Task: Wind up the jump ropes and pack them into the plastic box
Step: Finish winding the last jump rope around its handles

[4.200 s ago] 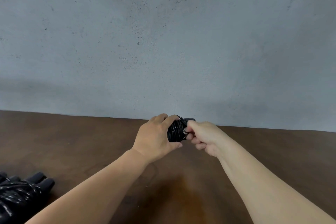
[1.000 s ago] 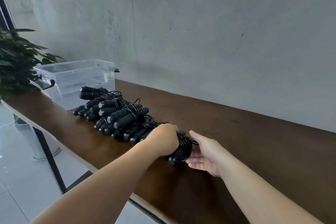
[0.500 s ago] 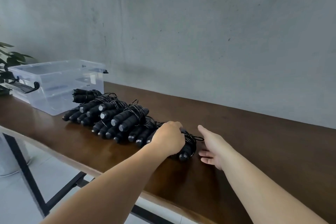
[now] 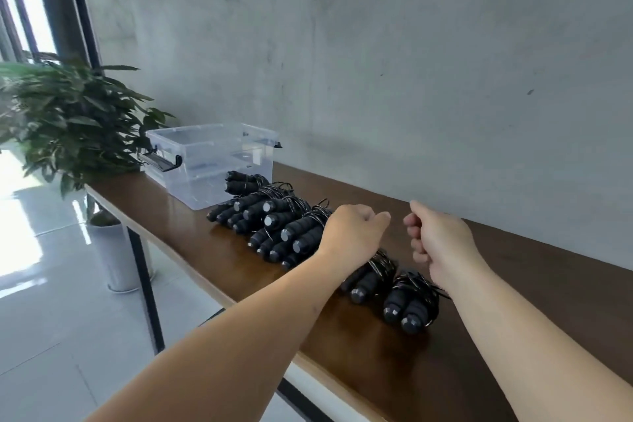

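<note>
Packing stage: wound jump ropes (image 4: 274, 216) lie in a row on the table (image 4: 513, 336), starting at the plastic box (image 4: 205, 161) and running toward the camera.
Nearest bundle: last wound rope (image 4: 412, 301), farthest from the plastic box, lies free on the table.
Left hand (image 4: 352, 233): hovers above the row, grip loosely curled, holding nothing.
Right hand (image 4: 440, 236): raised beside the left, away from the plastic box, grip loosely curled, holding nothing.
Step advice: likely next is loading; grasp each bundle around its wound middle so the coils stay tight, taking those beside the plastic box first.
Plastic box contents: clear, lid off; no rope visible inside, as far as its walls show.
Beyond the plastic box: potted plant (image 4: 68, 120).
</note>
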`<action>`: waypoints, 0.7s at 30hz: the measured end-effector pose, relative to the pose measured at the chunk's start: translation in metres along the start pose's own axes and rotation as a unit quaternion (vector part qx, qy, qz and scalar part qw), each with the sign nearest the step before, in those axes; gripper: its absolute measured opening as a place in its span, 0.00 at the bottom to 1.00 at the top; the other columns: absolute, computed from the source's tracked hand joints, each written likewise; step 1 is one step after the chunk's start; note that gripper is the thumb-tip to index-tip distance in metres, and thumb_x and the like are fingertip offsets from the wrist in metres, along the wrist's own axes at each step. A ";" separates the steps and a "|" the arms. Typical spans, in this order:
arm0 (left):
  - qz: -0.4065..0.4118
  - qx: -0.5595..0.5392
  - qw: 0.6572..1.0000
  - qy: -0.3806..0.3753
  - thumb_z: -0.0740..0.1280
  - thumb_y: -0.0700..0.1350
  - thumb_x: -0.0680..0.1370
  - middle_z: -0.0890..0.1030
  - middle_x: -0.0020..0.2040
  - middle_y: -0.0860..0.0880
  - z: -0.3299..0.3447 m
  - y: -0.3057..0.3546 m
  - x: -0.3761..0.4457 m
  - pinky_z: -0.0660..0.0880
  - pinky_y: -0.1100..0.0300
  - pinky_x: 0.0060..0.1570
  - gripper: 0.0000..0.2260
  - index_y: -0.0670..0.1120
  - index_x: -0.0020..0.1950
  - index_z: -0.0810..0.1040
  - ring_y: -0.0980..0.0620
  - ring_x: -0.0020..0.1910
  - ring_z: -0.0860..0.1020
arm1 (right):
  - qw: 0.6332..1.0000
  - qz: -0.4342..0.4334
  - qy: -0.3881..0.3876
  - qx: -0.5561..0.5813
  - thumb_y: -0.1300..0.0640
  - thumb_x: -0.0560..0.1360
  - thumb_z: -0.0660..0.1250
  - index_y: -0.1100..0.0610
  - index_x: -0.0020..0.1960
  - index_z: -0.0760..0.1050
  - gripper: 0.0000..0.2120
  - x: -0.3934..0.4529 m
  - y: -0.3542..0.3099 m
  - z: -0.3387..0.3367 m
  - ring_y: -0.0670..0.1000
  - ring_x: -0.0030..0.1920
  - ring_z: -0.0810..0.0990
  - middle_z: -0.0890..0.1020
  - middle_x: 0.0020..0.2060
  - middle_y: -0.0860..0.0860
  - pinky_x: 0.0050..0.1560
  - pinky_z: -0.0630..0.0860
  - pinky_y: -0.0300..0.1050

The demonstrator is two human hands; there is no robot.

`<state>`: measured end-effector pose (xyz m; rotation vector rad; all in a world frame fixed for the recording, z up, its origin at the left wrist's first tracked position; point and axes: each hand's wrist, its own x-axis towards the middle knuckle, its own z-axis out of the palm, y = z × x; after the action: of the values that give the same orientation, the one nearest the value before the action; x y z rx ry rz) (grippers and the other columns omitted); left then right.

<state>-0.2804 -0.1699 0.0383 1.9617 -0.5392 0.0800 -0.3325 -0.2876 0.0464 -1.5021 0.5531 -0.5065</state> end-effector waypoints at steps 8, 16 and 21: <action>0.029 0.027 0.997 0.068 0.64 0.53 0.79 0.60 0.25 0.53 -0.082 -0.024 0.023 0.60 0.58 0.30 0.21 0.45 0.31 0.63 0.55 0.24 0.60 | 0.992 -0.014 -0.124 0.036 0.52 0.79 0.64 0.60 0.41 0.77 0.13 0.015 -0.021 0.083 0.46 0.23 0.63 0.71 0.28 0.49 0.25 0.58 0.41; -0.040 0.003 0.997 0.061 0.65 0.56 0.78 0.70 0.29 0.51 -0.193 -0.089 0.097 0.64 0.60 0.32 0.18 0.46 0.33 0.71 0.53 0.26 0.65 | 0.985 -0.034 -0.170 -0.013 0.55 0.78 0.66 0.60 0.42 0.79 0.10 0.046 -0.041 0.192 0.46 0.23 0.67 0.73 0.28 0.50 0.24 0.62 0.39; -0.038 -0.011 0.999 0.009 0.65 0.52 0.79 0.72 0.31 0.49 -0.256 -0.135 0.163 0.62 0.62 0.29 0.17 0.46 0.33 0.72 0.53 0.26 0.65 | 0.991 -0.028 -0.125 -0.042 0.58 0.77 0.65 0.59 0.41 0.77 0.08 0.074 -0.050 0.274 0.46 0.24 0.68 0.73 0.28 0.51 0.23 0.64 0.38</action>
<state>-0.0329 0.0467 0.0855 1.9563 -0.4514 0.0441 -0.1019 -0.1213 0.0924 -1.6367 0.3390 -0.3348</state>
